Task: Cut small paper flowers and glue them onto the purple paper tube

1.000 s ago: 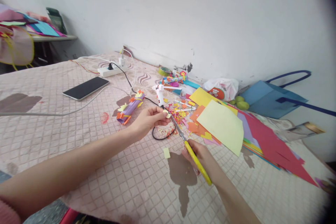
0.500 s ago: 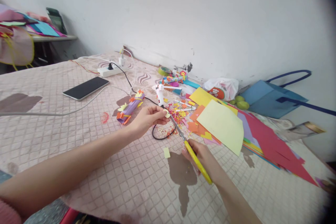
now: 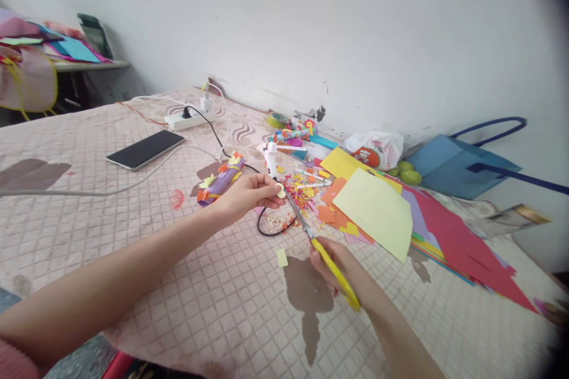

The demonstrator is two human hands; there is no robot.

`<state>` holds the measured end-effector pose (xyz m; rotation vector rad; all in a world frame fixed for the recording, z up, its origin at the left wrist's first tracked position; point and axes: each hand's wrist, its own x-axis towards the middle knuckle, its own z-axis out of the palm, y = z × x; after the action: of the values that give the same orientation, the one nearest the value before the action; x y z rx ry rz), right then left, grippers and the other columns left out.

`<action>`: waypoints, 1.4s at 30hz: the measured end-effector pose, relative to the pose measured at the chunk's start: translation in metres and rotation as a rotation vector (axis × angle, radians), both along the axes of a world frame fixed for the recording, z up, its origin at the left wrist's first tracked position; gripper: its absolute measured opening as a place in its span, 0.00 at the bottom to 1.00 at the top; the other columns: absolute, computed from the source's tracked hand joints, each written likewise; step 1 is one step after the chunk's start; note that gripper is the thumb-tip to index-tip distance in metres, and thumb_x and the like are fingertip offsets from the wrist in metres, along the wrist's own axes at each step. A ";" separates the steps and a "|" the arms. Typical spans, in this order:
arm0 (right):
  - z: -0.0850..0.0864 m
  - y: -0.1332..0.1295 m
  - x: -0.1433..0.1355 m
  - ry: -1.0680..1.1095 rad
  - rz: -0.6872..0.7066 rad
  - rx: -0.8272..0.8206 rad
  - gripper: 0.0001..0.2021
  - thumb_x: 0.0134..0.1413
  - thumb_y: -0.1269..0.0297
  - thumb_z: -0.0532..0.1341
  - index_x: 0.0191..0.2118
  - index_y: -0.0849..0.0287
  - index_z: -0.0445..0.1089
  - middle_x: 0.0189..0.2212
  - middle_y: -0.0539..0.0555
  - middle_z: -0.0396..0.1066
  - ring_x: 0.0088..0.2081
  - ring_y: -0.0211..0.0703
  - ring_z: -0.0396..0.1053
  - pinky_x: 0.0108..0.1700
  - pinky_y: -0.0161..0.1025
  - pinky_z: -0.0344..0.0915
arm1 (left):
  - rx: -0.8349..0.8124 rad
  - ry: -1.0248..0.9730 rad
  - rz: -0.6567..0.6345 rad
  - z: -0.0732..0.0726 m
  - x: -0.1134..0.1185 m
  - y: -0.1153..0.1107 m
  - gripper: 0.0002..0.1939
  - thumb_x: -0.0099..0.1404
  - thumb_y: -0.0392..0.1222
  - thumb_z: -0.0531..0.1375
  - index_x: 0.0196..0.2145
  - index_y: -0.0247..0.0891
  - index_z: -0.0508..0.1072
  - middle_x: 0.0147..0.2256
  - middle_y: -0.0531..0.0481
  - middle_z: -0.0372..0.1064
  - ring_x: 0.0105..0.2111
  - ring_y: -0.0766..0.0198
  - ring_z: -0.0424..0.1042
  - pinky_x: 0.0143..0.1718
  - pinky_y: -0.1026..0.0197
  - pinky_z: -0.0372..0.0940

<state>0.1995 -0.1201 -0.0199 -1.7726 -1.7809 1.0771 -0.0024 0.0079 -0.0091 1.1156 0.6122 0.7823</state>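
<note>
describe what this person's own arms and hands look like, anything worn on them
The left hand and right hand are ungloved, with no ring, watch or bracelet visible. A pink sleeve shows on the left arm; no right sleeve is in view.

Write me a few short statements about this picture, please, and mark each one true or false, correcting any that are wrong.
1. The left hand pinches a small pale-yellow piece. True.
2. The right hand holds a pen. False: it holds the yellow-handled scissors.
3. The phone lies on top of the purple roll. False: it lies on the tablecloth, apart from the roll.
4. A black plug sits in the white power strip. True.
5. The large pale-yellow sheet lies underneath the orange paper. False: it lies over it.
6. Round green things lie beside the blue bag. True.
</note>
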 end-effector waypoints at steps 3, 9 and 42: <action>0.001 -0.001 0.000 -0.020 0.053 0.038 0.13 0.55 0.55 0.53 0.26 0.58 0.54 0.18 0.43 0.53 0.15 0.29 0.54 0.15 0.28 0.53 | 0.010 0.012 -0.017 -0.001 0.000 0.002 0.08 0.57 0.39 0.62 0.28 0.32 0.67 0.25 0.48 0.74 0.26 0.71 0.73 0.31 0.69 0.66; 0.002 0.000 0.000 -0.073 0.060 0.038 0.13 0.56 0.56 0.51 0.25 0.58 0.54 0.18 0.44 0.54 0.16 0.30 0.54 0.15 0.28 0.52 | 0.029 0.053 -0.041 -0.001 -0.002 0.004 0.08 0.56 0.40 0.62 0.29 0.32 0.67 0.26 0.48 0.73 0.27 0.70 0.73 0.34 0.67 0.66; 0.009 0.003 0.005 -0.021 -0.007 0.052 0.10 0.50 0.62 0.54 0.21 0.58 0.58 0.14 0.45 0.56 0.16 0.33 0.55 0.18 0.29 0.54 | 0.010 0.052 -0.076 0.002 -0.003 0.006 0.08 0.55 0.38 0.63 0.29 0.32 0.67 0.25 0.48 0.73 0.26 0.69 0.73 0.33 0.66 0.67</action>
<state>0.2050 -0.1172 -0.0108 -1.7644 -1.7971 1.0042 -0.0056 0.0135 -0.0076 1.1647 0.6066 0.6929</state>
